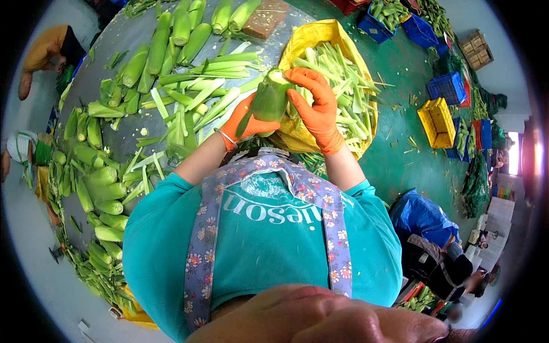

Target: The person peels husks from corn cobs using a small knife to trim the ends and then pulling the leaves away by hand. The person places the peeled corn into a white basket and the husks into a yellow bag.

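An ear of corn in its green husk (271, 102) is held upright before my chest, its pale cut end at the top. My left hand (245, 121), in an orange glove, wraps round its lower part. In a matching glove, my right hand (316, 108) has its curled fingertips and thumb on the ear's upper right edge. Just beyond and to the right, a yellow sack (347, 35) stands open, filled with stripped husk leaves (350, 94). Loose husk leaves (197, 94) lie on the grey table (127, 35) left of my hands.
Many husked-in ears (106, 188) cover the table's left side, more (182, 26) its far part. A brown block (266, 18) sits at the far edge. Blue crates (446, 87) and a yellow crate (437, 123) stand on the green floor. Other people (48, 48) are at left and lower right.
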Available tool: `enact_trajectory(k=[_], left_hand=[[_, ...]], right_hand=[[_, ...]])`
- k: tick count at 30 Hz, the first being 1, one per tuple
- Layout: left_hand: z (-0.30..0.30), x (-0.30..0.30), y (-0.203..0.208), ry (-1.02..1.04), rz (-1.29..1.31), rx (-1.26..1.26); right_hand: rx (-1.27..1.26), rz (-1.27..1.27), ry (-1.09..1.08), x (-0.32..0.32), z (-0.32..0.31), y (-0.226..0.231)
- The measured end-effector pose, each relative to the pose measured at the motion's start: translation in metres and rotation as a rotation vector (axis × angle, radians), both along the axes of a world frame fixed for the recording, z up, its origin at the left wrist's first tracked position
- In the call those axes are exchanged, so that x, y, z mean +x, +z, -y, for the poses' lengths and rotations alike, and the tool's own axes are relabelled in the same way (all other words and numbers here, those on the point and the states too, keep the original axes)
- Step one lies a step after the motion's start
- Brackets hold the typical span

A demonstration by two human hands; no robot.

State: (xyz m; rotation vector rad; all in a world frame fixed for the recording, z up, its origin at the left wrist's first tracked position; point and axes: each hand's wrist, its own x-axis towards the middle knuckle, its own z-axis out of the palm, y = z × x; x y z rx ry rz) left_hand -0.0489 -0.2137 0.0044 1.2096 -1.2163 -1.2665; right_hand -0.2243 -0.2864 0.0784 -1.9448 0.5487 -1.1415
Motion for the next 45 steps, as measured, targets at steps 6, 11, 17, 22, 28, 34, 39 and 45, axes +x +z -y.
enact_trajectory(k=[6,11,17,22,28,34,39,45], left_hand=[[0.007,-0.025,0.006,-0.035,-0.061,-0.097],[0.009,-0.028,0.010,-0.055,-0.127,-0.052],[0.000,-0.017,0.010,0.019,0.062,-0.065],[0.011,0.007,0.004,0.065,-0.302,-0.035],[0.007,0.015,0.003,-0.196,-0.583,0.017],[0.040,0.051,-0.033,0.183,-0.812,-0.085],[0.037,0.095,-0.017,0.444,-0.984,-0.099],[0.017,0.028,0.022,0.184,-0.507,-0.058]], right_hand=[[-0.016,0.104,0.032,-0.025,0.009,-0.003],[0.241,0.146,0.156,-0.036,0.021,-0.004],[-0.347,-0.317,0.024,-0.034,0.019,0.017],[-0.556,-0.344,0.215,-0.025,-0.018,0.009],[0.374,0.280,0.208,0.002,-0.016,0.002],[0.803,0.276,0.066,-0.020,-0.011,-0.018],[0.581,0.376,-0.419,-0.088,0.034,-0.020],[-0.252,-0.232,-0.324,-0.049,0.060,-0.013]])
